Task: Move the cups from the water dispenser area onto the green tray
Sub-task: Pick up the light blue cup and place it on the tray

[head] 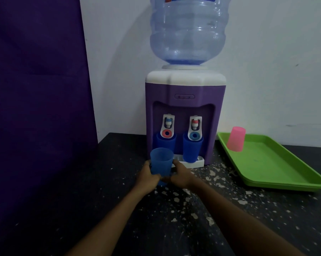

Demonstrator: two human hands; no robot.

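Both hands — left hand (pixel 148 177), right hand (pixel 180 175) — grip pinching blue cup (pixel 161 161) low; light, thin, squashy — green tray (pixel 278 174) at 3 o'clock.

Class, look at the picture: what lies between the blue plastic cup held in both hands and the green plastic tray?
In the head view, only bare speckled black countertop separates the held blue cup from the green tray.

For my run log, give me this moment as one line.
step: lifting cup | both hands: left hand, right hand on light blue cup | dispenser: two blue cups | green tray: pink cup
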